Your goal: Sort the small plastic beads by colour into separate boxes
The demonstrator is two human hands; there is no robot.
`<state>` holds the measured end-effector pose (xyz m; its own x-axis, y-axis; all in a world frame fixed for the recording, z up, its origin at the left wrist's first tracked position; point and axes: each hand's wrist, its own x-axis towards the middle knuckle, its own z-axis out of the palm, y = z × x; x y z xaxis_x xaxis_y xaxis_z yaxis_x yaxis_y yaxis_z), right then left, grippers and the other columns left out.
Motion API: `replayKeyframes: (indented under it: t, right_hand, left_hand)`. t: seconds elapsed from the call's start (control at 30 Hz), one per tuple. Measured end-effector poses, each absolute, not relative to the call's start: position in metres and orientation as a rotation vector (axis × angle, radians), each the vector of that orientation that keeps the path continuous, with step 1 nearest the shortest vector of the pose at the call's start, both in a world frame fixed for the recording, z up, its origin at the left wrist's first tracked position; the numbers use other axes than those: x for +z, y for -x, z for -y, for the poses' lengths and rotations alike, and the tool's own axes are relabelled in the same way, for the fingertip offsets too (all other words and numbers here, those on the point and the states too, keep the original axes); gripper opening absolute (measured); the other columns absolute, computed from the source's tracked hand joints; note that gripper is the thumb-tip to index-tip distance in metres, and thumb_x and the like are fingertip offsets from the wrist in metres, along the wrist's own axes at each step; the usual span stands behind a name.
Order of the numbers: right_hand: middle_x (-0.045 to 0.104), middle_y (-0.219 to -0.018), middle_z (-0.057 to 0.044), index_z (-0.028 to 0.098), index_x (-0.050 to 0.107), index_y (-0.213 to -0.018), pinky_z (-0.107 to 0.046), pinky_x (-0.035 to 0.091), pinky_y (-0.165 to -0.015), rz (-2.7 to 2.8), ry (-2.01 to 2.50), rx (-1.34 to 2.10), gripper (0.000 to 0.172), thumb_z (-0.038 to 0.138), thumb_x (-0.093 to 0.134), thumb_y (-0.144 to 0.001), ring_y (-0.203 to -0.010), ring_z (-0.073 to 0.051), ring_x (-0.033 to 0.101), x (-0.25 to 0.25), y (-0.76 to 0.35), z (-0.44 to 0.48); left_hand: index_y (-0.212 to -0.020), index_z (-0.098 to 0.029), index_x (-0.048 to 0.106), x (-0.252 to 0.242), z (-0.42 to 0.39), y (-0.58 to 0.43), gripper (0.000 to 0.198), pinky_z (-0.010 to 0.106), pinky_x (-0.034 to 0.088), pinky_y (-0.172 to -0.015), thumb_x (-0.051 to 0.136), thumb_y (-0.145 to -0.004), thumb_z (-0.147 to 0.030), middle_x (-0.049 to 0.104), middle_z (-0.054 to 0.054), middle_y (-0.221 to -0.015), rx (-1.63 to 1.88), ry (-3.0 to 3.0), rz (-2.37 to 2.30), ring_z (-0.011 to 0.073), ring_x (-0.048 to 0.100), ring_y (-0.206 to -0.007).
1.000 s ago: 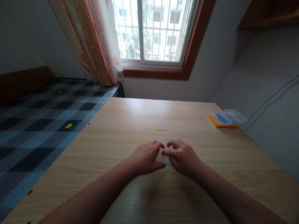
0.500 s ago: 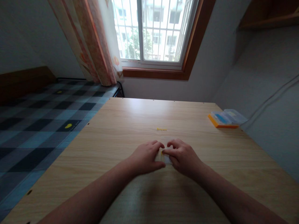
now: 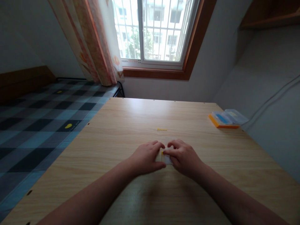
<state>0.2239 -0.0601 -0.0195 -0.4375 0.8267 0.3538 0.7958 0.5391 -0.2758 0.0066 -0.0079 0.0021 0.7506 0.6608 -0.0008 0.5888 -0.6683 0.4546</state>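
Note:
A small clear plastic case (image 3: 168, 160) lies flat on the wooden table in front of me, with its surface partly covered by both hands. My left hand (image 3: 148, 157) curves around the case's left side, thumb at the near edge and fingers at the far one. From the right, my right hand (image 3: 184, 156) reaches over it, its index fingertip at a tiny yellow piece (image 3: 162, 152) in the left part of the case. The other right fingers are bent. The piece's exact kind is too small to tell. Beyond the hands, several tiny yellow pieces (image 3: 162, 129) stand in a row.
At the table's right edge sits an orange-and-clear plastic box (image 3: 226, 126) with its lid open and something blue inside. The wooden table (image 3: 131, 122) meets a checked bed (image 3: 51, 125) on the left. A window (image 3: 161, 37) and a curtain (image 3: 93, 47) are behind.
Almost nothing differs. Both hands keep their places at the case, and the view has shifted very slightly.

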Motion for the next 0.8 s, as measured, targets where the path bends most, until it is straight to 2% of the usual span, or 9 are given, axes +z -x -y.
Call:
replayKeyframes:
  t: [0.33,0.53,0.8]
  right_hand:
    - [0.068,-0.104,-0.006,0.029,0.080,-0.100,-0.035,0.047,-0.081,2.260,1.279,0.107,0.030,0.011,0.060,-0.085,-0.092,-0.022,0.060,-0.021,-0.225,0.060]
    - [0.071,-0.092,-0.005,0.023,0.079,-0.093,-0.035,0.050,-0.080,2.061,1.194,0.089,0.029,0.007,0.056,-0.086,-0.087,-0.021,0.063,-0.020,-0.231,0.058]
    - [0.073,-0.095,-0.007,0.023,0.078,-0.104,-0.037,0.052,-0.085,1.924,1.238,-0.045,0.025,0.014,0.058,-0.091,-0.094,-0.022,0.065,-0.012,-0.248,0.032]
  left_hand:
    - [-0.122,-0.021,0.063,0.002,0.008,-0.006,0.054,0.038,0.052,-0.091,0.081,-0.076,-0.043,0.070,0.006,-0.117,0.229,-2.516,-0.953,0.0275,0.066,-0.106]
    - [-0.124,-0.022,0.063,0.004,0.009,-0.007,0.054,0.038,0.052,-0.094,0.080,-0.076,-0.040,0.070,0.006,-0.117,0.220,-2.520,-0.960,0.0277,0.066,-0.107]
    - [-0.125,-0.021,0.063,0.009,0.010,-0.008,0.056,0.040,0.053,-0.093,0.078,-0.076,-0.044,0.069,0.007,-0.117,0.179,-2.522,-0.984,0.0292,0.067,-0.105]
